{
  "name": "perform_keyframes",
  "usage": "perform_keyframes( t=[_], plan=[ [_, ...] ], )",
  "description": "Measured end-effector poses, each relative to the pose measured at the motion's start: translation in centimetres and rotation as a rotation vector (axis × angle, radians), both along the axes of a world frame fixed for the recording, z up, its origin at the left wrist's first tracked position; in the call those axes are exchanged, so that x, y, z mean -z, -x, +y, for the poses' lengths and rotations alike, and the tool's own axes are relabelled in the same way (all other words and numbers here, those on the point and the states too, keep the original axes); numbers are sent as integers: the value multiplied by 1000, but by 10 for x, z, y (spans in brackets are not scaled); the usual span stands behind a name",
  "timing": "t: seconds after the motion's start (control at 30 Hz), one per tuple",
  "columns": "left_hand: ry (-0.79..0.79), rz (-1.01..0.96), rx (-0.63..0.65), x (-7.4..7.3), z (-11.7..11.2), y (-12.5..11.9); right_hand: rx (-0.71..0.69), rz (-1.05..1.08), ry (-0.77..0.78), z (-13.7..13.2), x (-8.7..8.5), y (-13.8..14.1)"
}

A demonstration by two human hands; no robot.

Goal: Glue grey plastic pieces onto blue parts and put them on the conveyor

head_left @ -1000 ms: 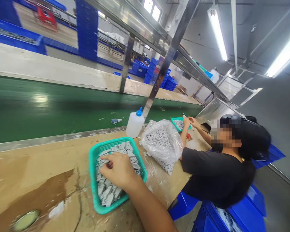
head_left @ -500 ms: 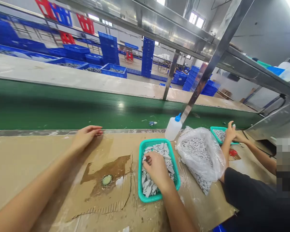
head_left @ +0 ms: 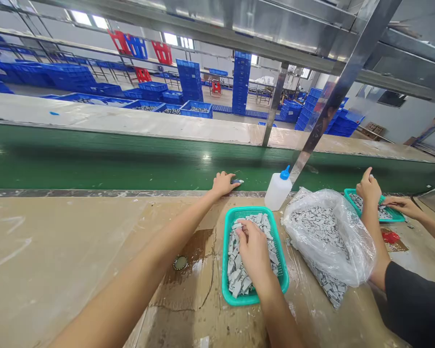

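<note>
at the near edge of the green belt, my left hand lies palm down, fingers pressed together; the small blue-grey piece sits at their tips, just to the right, long axis along the belt; touching or pinched, cannot tell; left hand is by far the nearer. nearer me, the teal basket of grey pieces; my right hand rests in it, fingers curled down into the heap, grip hidden. further right: white bottle, plastic bag, a co-worker's hand.

Right hand in basket; left hand at belt edge.
</note>
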State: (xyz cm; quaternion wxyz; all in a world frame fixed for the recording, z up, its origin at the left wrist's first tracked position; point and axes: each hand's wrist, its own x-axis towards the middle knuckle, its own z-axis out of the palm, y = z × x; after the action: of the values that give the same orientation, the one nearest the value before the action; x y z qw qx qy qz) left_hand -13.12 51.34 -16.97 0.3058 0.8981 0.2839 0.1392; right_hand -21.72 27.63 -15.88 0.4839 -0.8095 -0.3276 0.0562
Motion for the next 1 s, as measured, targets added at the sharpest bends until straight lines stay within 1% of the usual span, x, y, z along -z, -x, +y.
perform_keyframes(
  t=[0.07,0.13,0.23,0.33,0.4,0.43,0.5,0.53,0.6,0.7,0.77,0.83,0.9,1.0],
  plan=[
    [43,-51,4,4,3,-3,33,-16,4,0,0,0],
    [119,-113,-3,5,11,2,60,-20,9,0,1,-1],
    [265,-242,-45,0,25,26,74,20,-53,-1,3,-2],
    [395,-378,-86,-12,33,70,62,160,-182,-2,5,-4],
    [578,-497,-101,-20,34,109,13,283,-281,-2,5,-7],
    [716,-573,-116,-24,34,129,-24,341,-326,-3,3,-8],
    [966,-697,-167,-27,30,170,-91,425,-397,-5,-4,-8],
    [1051,-732,-197,-27,27,189,-115,445,-423,-6,-10,-7],
    [1131,-740,-239,-24,20,223,-173,452,-451,-8,-21,1],
    [1230,-741,-274,-16,5,260,-302,457,-415,-4,-33,29],
    [1305,-738,-256,-13,-5,275,-375,496,-356,3,-31,53],
    [1363,-741,-198,-12,-12,282,-401,538,-294,12,-23,78],
    [1394,-764,-151,-13,-15,285,-362,520,-223,19,-10,96],
    [1433,-793,-142,-12,-14,287,-246,320,-101,22,10,108]
  ],
)
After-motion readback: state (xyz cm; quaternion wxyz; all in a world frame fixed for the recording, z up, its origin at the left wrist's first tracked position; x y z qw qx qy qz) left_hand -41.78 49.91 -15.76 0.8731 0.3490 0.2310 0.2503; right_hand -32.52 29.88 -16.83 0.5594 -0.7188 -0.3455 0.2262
